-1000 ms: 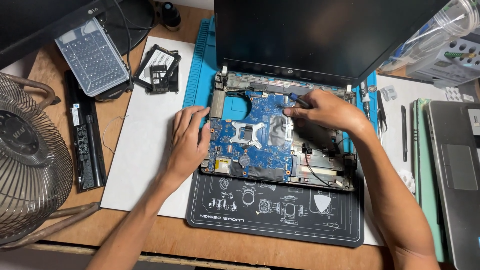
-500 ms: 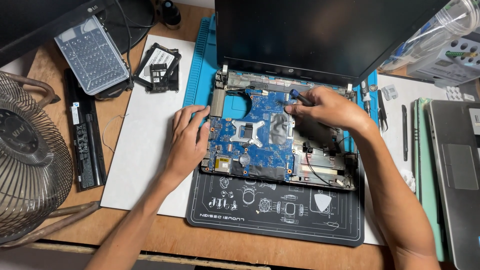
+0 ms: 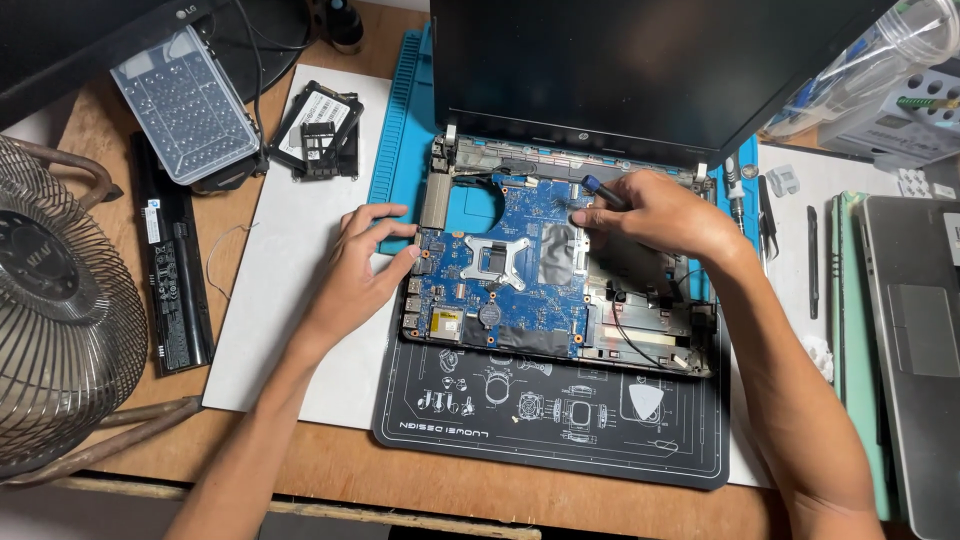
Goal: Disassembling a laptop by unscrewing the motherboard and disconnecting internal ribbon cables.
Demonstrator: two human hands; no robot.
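Note:
An opened laptop lies on a black work mat (image 3: 560, 430), its blue motherboard (image 3: 500, 270) bare and its dark screen (image 3: 640, 70) tilted up at the back. My left hand (image 3: 360, 265) rests with fingers spread on the motherboard's left edge, gripping nothing. My right hand (image 3: 655, 215) is closed around a dark screwdriver (image 3: 603, 193), whose blue-ended handle sticks out of my fingers above the upper right part of the board. The tool's tip is hidden under the hand.
A metal fan grille (image 3: 60, 320) stands at the left. A black laptop battery (image 3: 172, 265), a clear bit case (image 3: 185, 105) and a black drive caddy (image 3: 320, 130) lie at the upper left. Tweezers and tools (image 3: 765, 215) and a grey laptop cover (image 3: 915, 330) lie at the right.
My left hand has slid left, off the board's middle to its left edge. My right hand has lifted slightly, so the screwdriver's handle shows above the fingers.

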